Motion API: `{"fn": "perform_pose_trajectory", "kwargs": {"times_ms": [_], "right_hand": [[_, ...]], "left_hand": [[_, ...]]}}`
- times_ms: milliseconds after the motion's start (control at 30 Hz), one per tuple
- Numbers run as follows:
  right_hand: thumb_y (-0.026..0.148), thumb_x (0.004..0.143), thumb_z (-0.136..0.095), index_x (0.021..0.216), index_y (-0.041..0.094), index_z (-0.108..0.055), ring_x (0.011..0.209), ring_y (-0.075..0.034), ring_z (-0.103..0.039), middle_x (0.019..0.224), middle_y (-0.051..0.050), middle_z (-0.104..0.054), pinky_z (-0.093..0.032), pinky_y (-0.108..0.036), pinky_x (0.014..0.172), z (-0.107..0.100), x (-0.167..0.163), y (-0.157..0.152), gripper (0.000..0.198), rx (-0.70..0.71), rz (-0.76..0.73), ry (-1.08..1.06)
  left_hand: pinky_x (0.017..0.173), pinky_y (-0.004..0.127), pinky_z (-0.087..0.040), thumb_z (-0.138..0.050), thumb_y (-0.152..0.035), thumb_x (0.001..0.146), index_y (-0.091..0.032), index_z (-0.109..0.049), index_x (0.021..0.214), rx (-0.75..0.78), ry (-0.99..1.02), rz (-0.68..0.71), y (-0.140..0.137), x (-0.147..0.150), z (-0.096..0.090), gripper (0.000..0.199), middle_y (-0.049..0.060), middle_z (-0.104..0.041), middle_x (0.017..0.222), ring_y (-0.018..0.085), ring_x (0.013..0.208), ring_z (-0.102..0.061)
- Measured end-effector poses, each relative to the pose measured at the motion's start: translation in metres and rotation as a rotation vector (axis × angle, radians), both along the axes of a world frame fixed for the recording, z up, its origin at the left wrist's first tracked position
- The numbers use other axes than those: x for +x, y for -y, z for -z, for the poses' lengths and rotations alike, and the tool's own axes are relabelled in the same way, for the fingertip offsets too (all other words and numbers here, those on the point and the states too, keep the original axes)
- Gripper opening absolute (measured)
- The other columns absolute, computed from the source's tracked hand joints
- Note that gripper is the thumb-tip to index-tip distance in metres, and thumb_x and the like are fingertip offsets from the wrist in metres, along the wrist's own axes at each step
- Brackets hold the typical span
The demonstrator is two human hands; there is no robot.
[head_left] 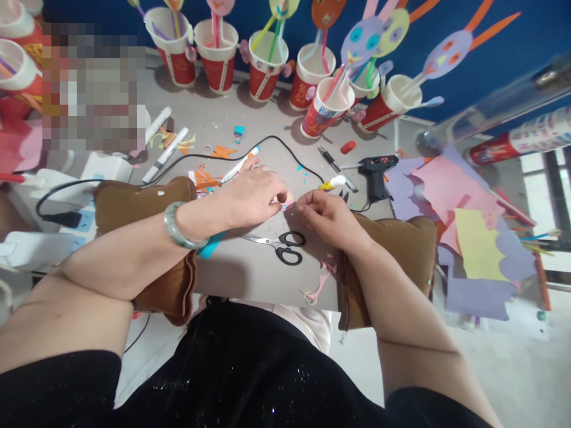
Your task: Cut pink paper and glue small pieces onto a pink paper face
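A small pink paper piece (pixel 288 200) shows between my two hands above the table. My left hand (pixel 254 191), with a green bangle on its wrist, curls thumb and fingers around the piece's left side. From the right, my right hand (pixel 328 215) pinches at its edge, fingertips pressed together. Part of the piece is hidden by the fingers. Below lie black-handled scissors (pixel 285 242), their blades apart. A white marker (pixel 238 166) lies right behind my left hand, and a yellow-and-white marker (pixel 333 182) is just beyond my right hand.
Red paper cups (pixel 216 59) with paper faces line the back. A black glue gun (pixel 377 175) and a utility knife (pixel 336 168) lie right of centre. Coloured paper sheets (pixel 479 244) pile up at right. Brown cushions (pixel 397 244) support both forearms. A black cable (pixel 214 156) crosses the table.
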State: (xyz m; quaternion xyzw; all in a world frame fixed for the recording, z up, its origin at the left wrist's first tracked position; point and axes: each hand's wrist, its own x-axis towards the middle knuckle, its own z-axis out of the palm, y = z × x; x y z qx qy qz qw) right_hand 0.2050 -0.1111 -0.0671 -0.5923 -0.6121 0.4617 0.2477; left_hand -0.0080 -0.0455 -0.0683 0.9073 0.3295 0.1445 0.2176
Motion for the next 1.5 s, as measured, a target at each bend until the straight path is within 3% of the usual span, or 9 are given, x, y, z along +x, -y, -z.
{"fn": "perform_pose_trajectory", "kwargs": {"times_ms": [167, 333, 567, 700, 967, 1167, 1500], "right_hand": [[0.041, 0.09, -0.063, 0.084, 0.023, -0.055, 0.048, -0.01, -0.039, 0.054, 0.008, -0.045, -0.03, -0.025, 0.049, -0.003, 0.001, -0.002, 0.02, -0.07, 0.018, -0.128], [0.042, 0.091, -0.059, 0.085, 0.023, -0.056, 0.047, -0.011, -0.038, 0.052, 0.007, -0.046, -0.028, -0.026, 0.048, -0.006, -0.001, -0.001, 0.02, -0.069, 0.036, -0.112], [0.03, 0.088, -0.059, 0.082, 0.021, -0.065, 0.052, -0.014, -0.044, 0.052, 0.005, -0.051, -0.035, -0.03, 0.061, 0.001, 0.002, -0.001, 0.012, 0.174, 0.036, 0.352], [0.032, 0.092, -0.057, 0.092, 0.021, -0.072, 0.056, -0.018, -0.049, 0.054, 0.002, -0.055, -0.035, -0.032, 0.065, 0.011, 0.0, -0.002, 0.018, 0.21, 0.005, 0.541], [0.033, 0.095, -0.059, 0.105, 0.018, -0.077, 0.068, -0.023, -0.061, 0.064, -0.003, -0.068, -0.04, -0.034, 0.072, 0.019, -0.007, -0.003, 0.025, 0.188, -0.014, 0.653], [0.032, 0.1, -0.056, 0.111, 0.018, -0.076, 0.086, -0.03, -0.07, 0.09, -0.012, -0.08, -0.041, -0.037, 0.075, 0.014, -0.014, -0.004, 0.028, 0.131, -0.029, 0.796], [0.027, 0.105, -0.045, 0.121, 0.014, -0.07, 0.091, -0.033, -0.073, 0.101, -0.017, -0.081, -0.04, -0.036, 0.073, 0.005, -0.024, -0.005, 0.033, 0.045, -0.094, 0.908]], "left_hand": [[0.109, 0.051, -0.037, -0.062, -0.025, 0.089, -0.024, -0.08, 0.086, -0.048, 0.009, 0.01, 0.001, 0.003, -0.004, 0.019, 0.004, -0.079, 0.088, 0.024, 0.097, -0.07], [0.105, 0.048, -0.041, -0.064, -0.026, 0.087, -0.021, -0.08, 0.088, -0.106, -0.018, 0.031, 0.0, 0.006, -0.005, 0.016, 0.004, -0.079, 0.087, 0.023, 0.094, -0.071], [0.116, 0.055, -0.033, -0.06, -0.024, 0.092, -0.022, -0.078, 0.096, 0.049, -0.041, 0.037, -0.001, -0.002, 0.008, 0.019, 0.005, -0.078, 0.097, 0.025, 0.102, -0.068], [0.119, 0.059, -0.027, -0.054, -0.017, 0.092, -0.02, -0.076, 0.093, 0.114, -0.122, 0.066, 0.002, -0.002, 0.009, 0.023, 0.007, -0.076, 0.096, 0.026, 0.103, -0.063], [0.115, 0.059, -0.029, -0.05, -0.009, 0.089, -0.017, -0.07, 0.079, 0.161, -0.286, 0.187, 0.005, 0.003, -0.002, 0.023, 0.007, -0.071, 0.086, 0.025, 0.095, -0.059], [0.111, 0.058, -0.03, -0.052, -0.006, 0.086, -0.016, -0.068, 0.074, 0.16, -0.326, 0.203, 0.006, 0.004, -0.006, 0.023, 0.008, -0.07, 0.085, 0.025, 0.094, -0.06], [0.117, 0.058, -0.024, -0.052, -0.007, 0.087, -0.017, -0.068, 0.075, 0.097, -0.272, 0.202, 0.005, 0.003, -0.006, 0.023, 0.006, -0.07, 0.084, 0.023, 0.093, -0.06]]}}
